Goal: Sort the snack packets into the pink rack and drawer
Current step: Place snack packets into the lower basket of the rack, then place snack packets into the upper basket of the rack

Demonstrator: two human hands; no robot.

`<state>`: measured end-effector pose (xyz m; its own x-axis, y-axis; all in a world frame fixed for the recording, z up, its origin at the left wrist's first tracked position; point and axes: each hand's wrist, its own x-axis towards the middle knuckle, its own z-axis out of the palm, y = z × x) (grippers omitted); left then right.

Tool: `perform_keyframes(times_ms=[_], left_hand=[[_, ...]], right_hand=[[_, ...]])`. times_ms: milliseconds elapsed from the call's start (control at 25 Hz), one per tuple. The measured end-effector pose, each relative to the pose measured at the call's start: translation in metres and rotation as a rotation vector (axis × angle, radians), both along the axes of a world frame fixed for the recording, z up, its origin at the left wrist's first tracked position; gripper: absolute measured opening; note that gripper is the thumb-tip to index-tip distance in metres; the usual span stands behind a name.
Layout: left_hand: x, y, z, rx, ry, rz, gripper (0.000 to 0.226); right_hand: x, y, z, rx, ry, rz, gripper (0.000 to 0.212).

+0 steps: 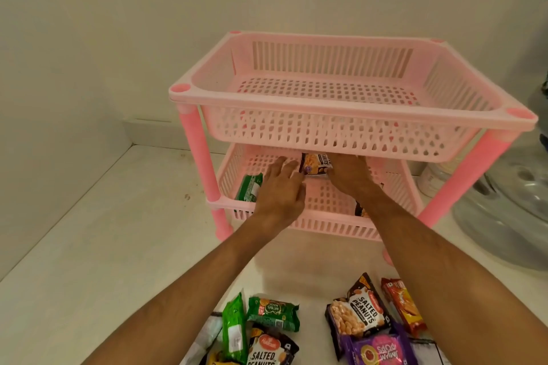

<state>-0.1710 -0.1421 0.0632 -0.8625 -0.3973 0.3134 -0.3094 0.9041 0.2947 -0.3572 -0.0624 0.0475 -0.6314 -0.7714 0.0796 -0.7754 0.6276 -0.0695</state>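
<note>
Pink plastic rack stands in the middle of the frame on a white counter. Both hands reach into its lower tier: the left hand lies open with fingers spread, and the right hand grips a peanut packet between them. More snack packets lie at the bottom of the frame.

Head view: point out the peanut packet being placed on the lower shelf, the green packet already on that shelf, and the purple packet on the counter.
peanut packet point(316, 163), head view, printed front.
green packet point(249, 191), head view, face.
purple packet point(381, 350), head view, front label.
</note>
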Motion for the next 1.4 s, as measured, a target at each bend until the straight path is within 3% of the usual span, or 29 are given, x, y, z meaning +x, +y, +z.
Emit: perform_keyframes(times_ms=[120,240,480,560,720,800,960,1160,1280,1400], left_hand=[[0.023,0.016,-0.012,-0.204,0.150,-0.241,0.019],[0.040,0.021,-0.026,-0.271,0.145,-0.424,0.018],[0.082,0.031,-0.041,-0.249,0.064,-0.473,0.019],[0.098,0.034,-0.043,-0.213,0.000,-0.505,0.022],[0.131,0.029,-0.054,-0.022,-0.408,-0.389,0.040],[0.145,0.026,-0.058,0.061,-0.512,-0.360,0.045],[0.159,0.023,-0.065,0.163,-0.524,-0.335,0.048],[0.155,0.026,-0.074,0.241,-0.606,-0.340,0.046],[0.148,0.028,-0.076,0.249,-0.638,-0.337,0.042],[0.141,0.028,-0.076,0.241,-0.658,-0.322,0.043]], right_hand=[[0.022,0.017,0.001,-0.158,0.171,0.109,0.055],[0.047,0.036,0.008,-0.284,0.279,0.229,0.049],[0.106,0.088,-0.001,-0.329,0.256,0.310,0.043],[0.129,0.105,-0.010,-0.282,0.224,0.345,0.039],[0.175,0.119,-0.027,-0.044,-0.008,0.534,0.039],[0.199,0.121,-0.036,0.039,-0.069,0.666,0.045],[0.247,0.122,-0.057,0.178,-0.094,0.856,0.062],[0.263,0.113,-0.057,0.358,-0.154,0.921,0.075],[0.262,0.109,-0.054,0.383,-0.162,0.925,0.072],[0.249,0.113,-0.050,0.328,-0.154,0.922,0.053]])
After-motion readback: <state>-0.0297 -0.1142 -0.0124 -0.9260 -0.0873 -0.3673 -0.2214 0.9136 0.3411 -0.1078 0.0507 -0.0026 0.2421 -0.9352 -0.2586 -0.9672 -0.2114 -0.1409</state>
